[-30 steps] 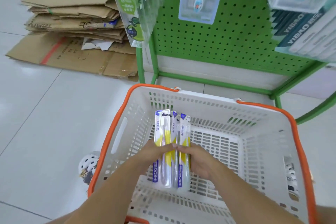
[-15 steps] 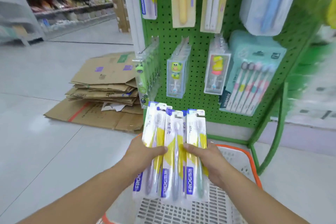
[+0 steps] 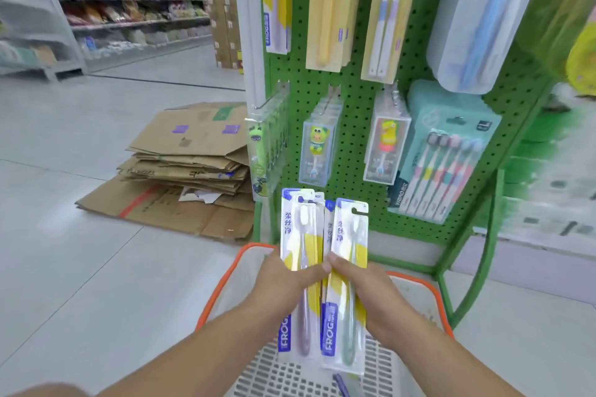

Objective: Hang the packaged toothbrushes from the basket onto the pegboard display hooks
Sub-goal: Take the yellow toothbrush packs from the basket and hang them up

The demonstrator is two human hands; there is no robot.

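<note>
At the near edge of the view I saw the basket [image 3: 419, 287], white mesh with an orange rim, standing on the floor [image 3: 96, 267] under my forearms; one more pack [image 3: 342, 384] lay on its bottom. Above the basket my left hand [image 3: 283, 277] gripped a pack with a purple brush [image 3: 300, 255], thumb across its front. My right hand [image 3: 364, 287] gripped a pack with a green brush [image 3: 350, 274], thumb pressed on its left edge. Both packs stood upright, side by side and touching, with at least one further pack between and behind them; I could not tell which hand held that one. Their tops reached the lower part of the green pegboard [image 3: 351, 196]. Beyond them, other toothbrush packs hung on the board, among them two clear boxes with cartoon handles and a teal multipack [image 3: 448, 151]. To the left, flattened cardboard [image 3: 180, 171] lay stacked on the floor, and store shelves [image 3: 122, 3] stood far behind.
</note>
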